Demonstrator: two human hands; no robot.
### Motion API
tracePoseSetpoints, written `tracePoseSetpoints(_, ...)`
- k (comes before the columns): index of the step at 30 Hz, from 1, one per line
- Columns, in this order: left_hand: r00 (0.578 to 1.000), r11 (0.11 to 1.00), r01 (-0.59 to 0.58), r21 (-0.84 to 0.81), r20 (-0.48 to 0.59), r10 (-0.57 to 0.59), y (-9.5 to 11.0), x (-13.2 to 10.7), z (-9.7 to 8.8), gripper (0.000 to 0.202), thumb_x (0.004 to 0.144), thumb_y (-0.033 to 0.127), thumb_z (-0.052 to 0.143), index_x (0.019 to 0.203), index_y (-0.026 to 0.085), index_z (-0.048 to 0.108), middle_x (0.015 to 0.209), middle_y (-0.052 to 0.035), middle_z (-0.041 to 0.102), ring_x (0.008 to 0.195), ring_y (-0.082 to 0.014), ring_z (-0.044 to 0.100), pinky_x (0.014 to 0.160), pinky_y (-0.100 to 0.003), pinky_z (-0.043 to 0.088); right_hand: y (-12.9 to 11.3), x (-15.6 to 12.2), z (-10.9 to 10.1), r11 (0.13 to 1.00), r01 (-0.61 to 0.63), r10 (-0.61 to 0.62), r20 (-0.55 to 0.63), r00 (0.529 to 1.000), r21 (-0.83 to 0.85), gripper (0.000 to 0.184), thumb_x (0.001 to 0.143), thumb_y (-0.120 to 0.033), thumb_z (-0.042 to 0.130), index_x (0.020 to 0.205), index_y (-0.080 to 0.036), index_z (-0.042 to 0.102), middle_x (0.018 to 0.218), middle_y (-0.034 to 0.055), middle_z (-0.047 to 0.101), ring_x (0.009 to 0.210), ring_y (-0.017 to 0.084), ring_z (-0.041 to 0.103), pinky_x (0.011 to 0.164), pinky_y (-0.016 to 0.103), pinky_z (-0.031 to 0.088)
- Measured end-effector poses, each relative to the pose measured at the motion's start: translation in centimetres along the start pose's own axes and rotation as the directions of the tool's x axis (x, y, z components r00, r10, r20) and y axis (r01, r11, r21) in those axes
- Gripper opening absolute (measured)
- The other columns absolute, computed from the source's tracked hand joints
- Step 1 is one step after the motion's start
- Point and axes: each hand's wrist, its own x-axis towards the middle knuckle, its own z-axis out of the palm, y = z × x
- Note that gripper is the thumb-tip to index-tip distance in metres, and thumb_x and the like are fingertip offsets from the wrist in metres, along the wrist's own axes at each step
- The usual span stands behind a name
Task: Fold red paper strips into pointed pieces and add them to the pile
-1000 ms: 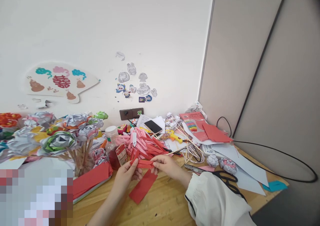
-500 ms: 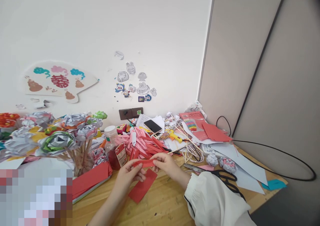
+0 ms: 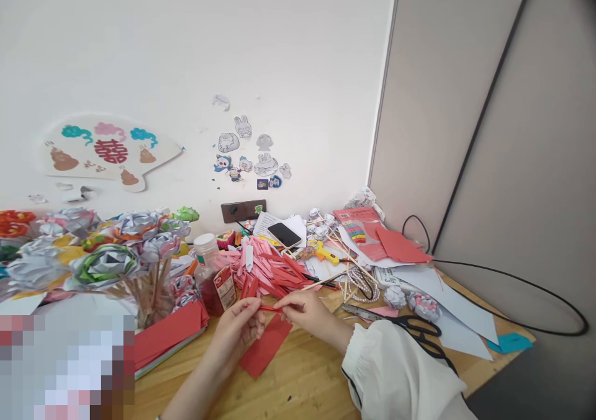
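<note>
A narrow folded strip of red paper (image 3: pixel 270 309) is stretched between my two hands above the table. My left hand (image 3: pixel 243 322) pinches its left end, and my right hand (image 3: pixel 302 311) grips the other end, with the fingers covering much of it. Just below them a flat red paper rectangle (image 3: pixel 265 347) lies on the wood. Behind my hands is a heap of folded pink and red paper strips (image 3: pixel 261 265). A clear jar with a white lid (image 3: pixel 206 265) stands close to my left hand.
Paper flowers on sticks (image 3: pixel 107 259) crowd the left side, with a stack of red paper (image 3: pixel 172 336) in front. Black-handled scissors (image 3: pixel 419 327) lie by my right sleeve. Further back are a phone (image 3: pixel 284 234), a yellow glue gun (image 3: pixel 326 252) and bead strings (image 3: pixel 361 283).
The red strip between my hands looked wider half a second ago and now appears as a thin folded line. My fingers have shifted slightly along it; the rectangle on the table stays put.
</note>
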Motion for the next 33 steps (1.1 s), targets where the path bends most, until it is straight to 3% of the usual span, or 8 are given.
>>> tracePoseSetpoints(4,0.999,0.984,-0.004,0.176,0.035,-0.002,-0.3,0.3,0.2,0.024,0.060,0.032,0.064,0.074,0.014,0.055,0.046,0.0022,0.059,0.034,-0.0078,0.049,0.038,-0.018,0.038,0.0,-0.1,0.2,0.989,-0.108,0.097,0.107,0.990,0.104,0.026,0.074,-0.029,0.048,0.096,-0.017,0.058,0.082,0.0036,0.060,0.069,0.013,0.053,0.058,0.022,0.041)
tracePoseSetpoints(12,0.991,0.942,-0.048,0.331,0.135,0.003,-0.6,0.4,0.3,0.037,0.062,0.039,0.060,0.087,0.013,0.054,0.048,0.0013,0.060,0.037,-0.0106,0.053,0.041,-0.022,0.041,0.2,0.1,0.2,0.895,-0.307,0.234,0.246,0.941,0.324,0.029,0.069,-0.040,0.053,0.078,-0.012,0.056,0.055,-0.0021,0.051,0.048,0.007,0.046,0.047,0.019,0.037)
tracePoseSetpoints(18,0.989,0.921,-0.026,0.389,0.147,-0.034,-0.4,0.4,0.0,0.029,0.065,0.043,0.054,0.065,0.014,0.052,0.052,-0.0021,0.063,0.039,-0.0116,0.055,0.041,-0.021,0.041,0.3,0.0,-0.1,0.887,-0.350,0.249,0.328,0.911,0.300,0.033,0.067,-0.045,0.053,0.066,-0.011,0.054,0.051,-0.0023,0.051,0.042,0.005,0.044,0.043,0.017,0.035)
tracePoseSetpoints(26,0.997,0.899,0.004,0.438,0.063,-0.036,0.6,0.3,0.0,0.031,0.063,0.044,0.055,0.058,0.014,0.051,0.050,-0.0019,0.064,0.038,-0.0127,0.056,0.040,-0.022,0.042,0.8,0.3,-1.6,0.878,-0.398,0.247,0.460,0.853,0.266,0.037,0.072,-0.047,0.044,0.070,-0.011,0.053,0.051,-0.0020,0.052,0.038,0.005,0.046,0.040,0.017,0.035)
tracePoseSetpoints(33,0.999,0.846,0.015,0.533,0.029,-0.036,1.3,0.0,0.0,0.034,0.060,0.047,0.056,0.050,0.015,0.050,0.038,-0.0008,0.060,0.031,-0.0129,0.052,0.035,-0.021,0.039,1.8,0.2,-2.4,0.957,-0.257,0.201,0.325,0.924,0.137,0.037,0.073,-0.046,0.045,0.062,-0.012,0.054,0.045,-0.0037,0.047,0.040,0.006,0.043,0.041,0.016,0.032)
